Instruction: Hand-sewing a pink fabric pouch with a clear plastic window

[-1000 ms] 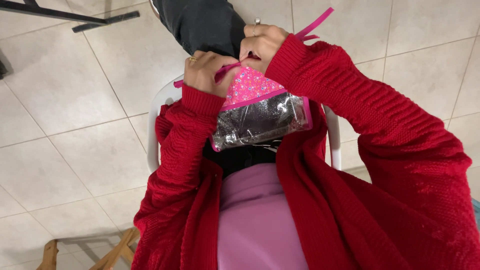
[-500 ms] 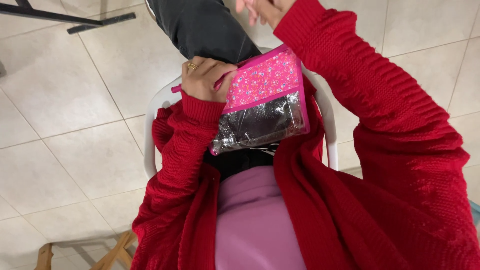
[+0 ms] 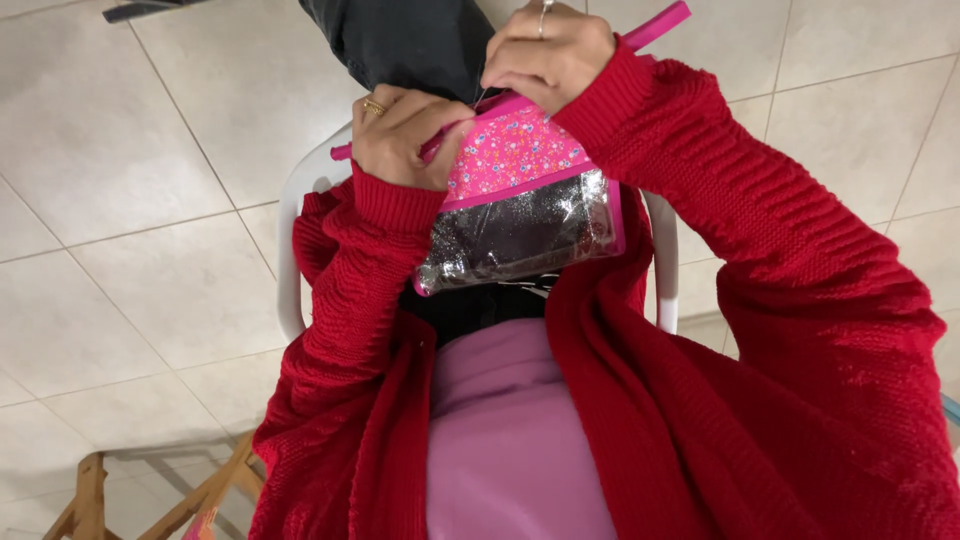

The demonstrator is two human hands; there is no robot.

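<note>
Left hand [image 3: 405, 135]: curled shut over the top-left edge of a pink floral pouch [image 3: 515, 150], fingers wrapped round the pink band along its upper rim, gold ring on one finger. The hand sits at the left end of that rim; the wrist comes up from below in a red knit sleeve [image 3: 355, 290].

Pouch: lies in the lap against dark trousers [image 3: 400, 40], between the two hands and touching both. Upper part pink patterned cloth, lower part a clear plastic window [image 3: 525, 235] with something dark inside; contents too unclear to name. Long axis runs left to right, tilted so the right end is higher. The pink rim band juts out past the right hand at top right.

Right hand [image 3: 545, 50]: closed in a pinch at the rim, right of centre, knuckles up, ring on one finger. A thin pale line runs from the fingertips toward the rim; needle or thread, cannot tell. Both hands are equally close, each on the rim.

Around: white plastic chair [image 3: 290, 260], tiled floor [image 3: 130, 220], wooden frame [image 3: 85, 495] at lower left.
</note>
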